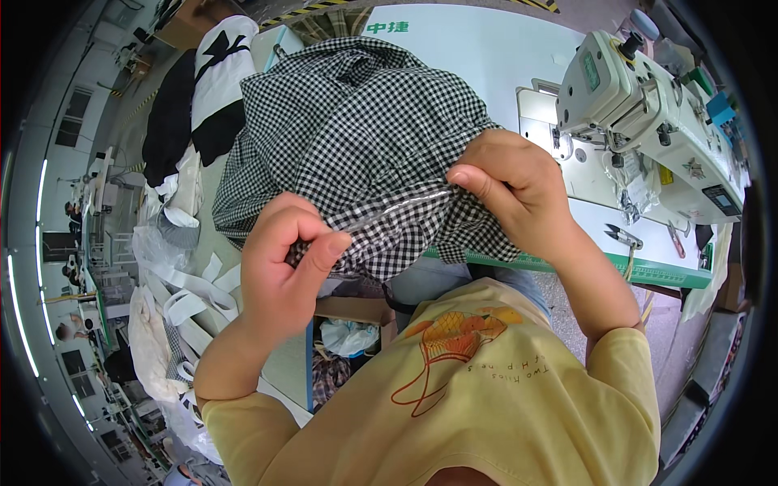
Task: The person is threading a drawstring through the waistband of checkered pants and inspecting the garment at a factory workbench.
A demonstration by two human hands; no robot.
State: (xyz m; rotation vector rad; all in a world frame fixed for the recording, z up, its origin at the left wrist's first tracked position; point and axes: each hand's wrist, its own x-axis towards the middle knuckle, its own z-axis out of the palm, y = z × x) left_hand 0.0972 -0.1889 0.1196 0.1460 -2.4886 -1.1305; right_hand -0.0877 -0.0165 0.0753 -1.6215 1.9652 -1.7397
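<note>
A black-and-white gingham cloth (356,121) lies bunched over the sewing table, its near edge lifted toward me. My left hand (288,263) pinches that edge between thumb and curled fingers. At the other end of the same stretch, my right hand (515,182) grips the cloth, thumb on top. Between the two hands runs a narrow clear shiny strip (397,207) along the edge. Folds of the cloth hang below both hands, over the table's front. What lies under the bunched part is hidden.
A white sewing machine (624,97) stands at the right. Thread snips (624,236) lie near the table's green front edge (567,269). Black and white garments (219,89) are piled at the left, above white fabric strips (198,300). A cardboard box (356,309) holding a plastic bag sits below.
</note>
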